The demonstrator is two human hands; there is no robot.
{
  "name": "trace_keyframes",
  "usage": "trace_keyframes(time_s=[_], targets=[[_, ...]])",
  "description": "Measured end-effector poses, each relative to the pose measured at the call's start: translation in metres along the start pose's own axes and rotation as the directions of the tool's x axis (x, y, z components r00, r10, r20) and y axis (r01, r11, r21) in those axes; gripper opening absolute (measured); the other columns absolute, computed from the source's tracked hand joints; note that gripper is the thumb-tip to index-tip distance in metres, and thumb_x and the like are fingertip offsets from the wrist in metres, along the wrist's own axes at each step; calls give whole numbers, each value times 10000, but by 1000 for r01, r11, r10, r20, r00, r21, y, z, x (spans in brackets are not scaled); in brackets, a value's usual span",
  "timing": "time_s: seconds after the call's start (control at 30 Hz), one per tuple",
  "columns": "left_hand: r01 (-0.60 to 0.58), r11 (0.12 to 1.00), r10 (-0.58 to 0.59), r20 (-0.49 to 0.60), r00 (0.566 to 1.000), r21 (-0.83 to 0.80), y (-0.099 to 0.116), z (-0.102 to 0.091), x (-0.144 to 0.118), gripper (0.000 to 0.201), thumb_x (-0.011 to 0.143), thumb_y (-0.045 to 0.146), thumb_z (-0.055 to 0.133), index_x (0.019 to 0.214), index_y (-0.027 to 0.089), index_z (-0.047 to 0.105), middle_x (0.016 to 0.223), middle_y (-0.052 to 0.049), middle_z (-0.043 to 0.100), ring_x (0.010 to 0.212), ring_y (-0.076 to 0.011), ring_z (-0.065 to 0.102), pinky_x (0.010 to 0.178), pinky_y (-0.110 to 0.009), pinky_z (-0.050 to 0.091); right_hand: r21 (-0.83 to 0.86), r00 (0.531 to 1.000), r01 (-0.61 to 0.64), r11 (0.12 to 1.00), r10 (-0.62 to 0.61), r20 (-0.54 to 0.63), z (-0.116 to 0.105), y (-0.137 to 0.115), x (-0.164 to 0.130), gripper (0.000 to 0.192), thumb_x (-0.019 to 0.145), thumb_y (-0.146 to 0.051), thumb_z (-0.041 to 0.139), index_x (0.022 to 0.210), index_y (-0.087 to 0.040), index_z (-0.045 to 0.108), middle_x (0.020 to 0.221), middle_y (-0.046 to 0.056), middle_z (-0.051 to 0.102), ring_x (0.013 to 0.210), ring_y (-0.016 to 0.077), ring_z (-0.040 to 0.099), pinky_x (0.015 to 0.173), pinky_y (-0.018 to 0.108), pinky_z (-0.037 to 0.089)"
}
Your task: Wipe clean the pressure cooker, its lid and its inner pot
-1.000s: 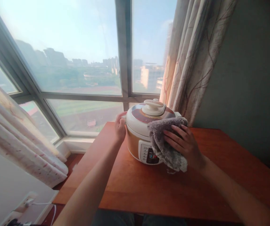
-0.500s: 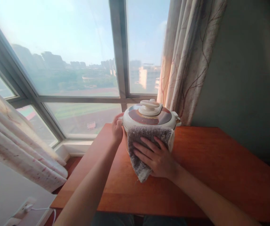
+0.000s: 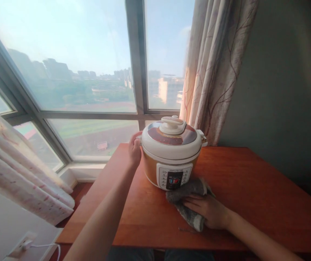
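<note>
We steady the electric cooker [image 3: 171, 154], standing at the back of the desk [image 3: 253, 188] near the window, with our left hand [image 3: 135, 150] cupped on its side. Our right hand [image 3: 208, 212] lies flat, fingers spread, on the grey cloth [image 3: 189, 201] at the cooker's foot. Wiping goes best with even pressure and the cooker braced.

The wooden table [image 3: 253, 195] carries an electric cooker [image 3: 171, 152]. A grey cloth [image 3: 189, 203] lies just in front.
</note>
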State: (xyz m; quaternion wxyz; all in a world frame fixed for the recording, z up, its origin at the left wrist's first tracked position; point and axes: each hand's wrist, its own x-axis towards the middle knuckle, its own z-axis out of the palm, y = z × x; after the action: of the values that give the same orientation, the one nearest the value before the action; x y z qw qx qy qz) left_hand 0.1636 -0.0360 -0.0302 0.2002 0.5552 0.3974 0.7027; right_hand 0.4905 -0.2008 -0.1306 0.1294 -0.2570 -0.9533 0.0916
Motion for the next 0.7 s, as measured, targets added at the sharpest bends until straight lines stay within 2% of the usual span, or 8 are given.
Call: trace_keyframes(time_s=[0.1, 0.2, 0.3, 0.37, 0.43, 0.5, 0.6, 0.7], targets=[[0, 1000, 0, 1, 1000, -9, 0, 0, 1, 322, 853, 291, 458, 1033, 178, 699, 1063, -82, 713, 1092, -272, 618, 976, -396, 458, -5, 951, -271, 962, 267, -153, 9, 12, -17, 776, 593, -50, 494, 1351, -193, 580, 1374, 127, 601, 1309, 301, 528, 1074, 510, 447], [3, 1000, -3, -4, 1000, 6, 1, 0, 1, 322, 854, 286, 454, 1026, 179, 703, 1056, -80, 714, 1092, -274, 617, 976, -400, 458, 116, 823, -392, 913, 404, -399, 17, 28, -22, 660, 611, -61, 475, 1231, -202, 650, 1298, 130, 649, 1245, 313, 581, 1041, 549, 463], [5, 1000, -4, -2, 1000, 8, 2, 0, 0, 330, 851, 274, 445, 1033, 177, 703, 1067, -81, 713, 1096, -275, 616, 987, -405, 454, 413, 544, -468, 781, 623, -562, 17, 41, -15, 514, 647, -120, 504, 1120, -211, 685, 1157, 111, 711, 1108, 313, 659, 985, 557, 496], [-2, 1000, 2, -1, 1000, 1, 3, 0, -1, 338, 850, 271, 439, 1044, 176, 700, 1084, -84, 710, 1099, -274, 615, 990, -408, 455, 699, 284, -398, 594, 804, -522, 13, 45, -7, 356, 694, -212, 555, 1019, -205, 701, 1035, 97, 740, 979, 308, 701, 898, 536, 544], [-1, 1000, 1, -2, 1000, 2, 3, 0, -1, 340, 852, 282, 438, 1040, 173, 700, 1082, -88, 710, 1103, -275, 612, 991, -412, 456, 899, 99, -189, 396, 918, -384, 11, 45, 0, 217, 747, -339, 584, 890, -217, 693, 893, 71, 750, 831, 289, 720, 761, 497, 587], [9, 1000, -9, -4, 1000, 3, 2, 0, -1, 339, 855, 308, 445, 1031, 170, 700, 1064, -90, 710, 1105, -278, 611, 990, -413, 456, 959, 68, -11, 283, 957, -282, 14, 38, 9, 220, 795, -436, 556, 793, -239, 655, 771, 43, 735, 709, 264, 713, 642, 464, 595], [16, 1000, -16, -15, 1000, -18, 3, 1, -1, 340, 858, 344, 457, 1026, 171, 696, 1042, -89, 708, 1096, -279, 615, 984, -410, 459, 977, 151, 86, 196, 966, -208, 30, 13, 27, 246, 837, -465, 528, 783, -248, 631, 725, 26, 727, 661, 245, 707, 602, 447, 598], [12, 1000, -13, -28, 1000, -24, 3, 2, -1, 337, 863, 352, 455, 1011, 174, 699, 1030, -86, 709, 1084, -280, 620, 985, -407, 458, 977, 93, 201, 76, 991, -96, 56, -21, 49, 237, 832, -462, 584, 856, -234, 642, 785, 23, 741, 716, 245, 713, 610, 421, 608]])
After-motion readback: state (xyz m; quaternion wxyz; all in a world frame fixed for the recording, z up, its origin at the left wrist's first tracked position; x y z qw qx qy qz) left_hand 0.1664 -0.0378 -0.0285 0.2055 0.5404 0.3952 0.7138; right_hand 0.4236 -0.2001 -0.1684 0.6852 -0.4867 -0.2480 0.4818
